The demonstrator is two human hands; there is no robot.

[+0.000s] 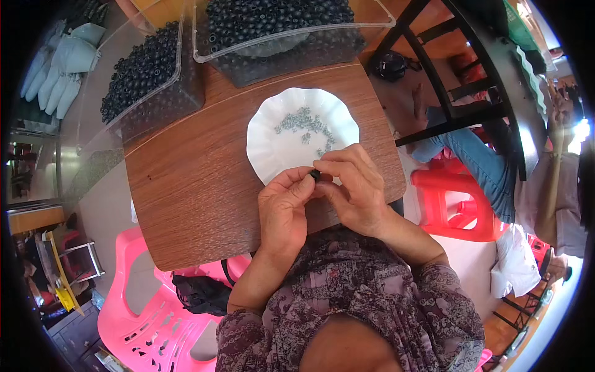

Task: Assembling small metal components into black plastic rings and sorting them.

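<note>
The left hand (284,208) and right hand (353,186) meet fingertip to fingertip, jointly pinching a small black bead (315,175) at the near rim of the white scalloped plate (266,146). Small grey pieces (304,121) lie on the plate. Beyond, two clear bins (186,80) hold black beads.

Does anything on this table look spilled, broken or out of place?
Nothing stands out. The black beads sit inside both clear bins, the small grey pieces stay on the white plate, and the left hand and right hand pinch one black bead between them.
</note>
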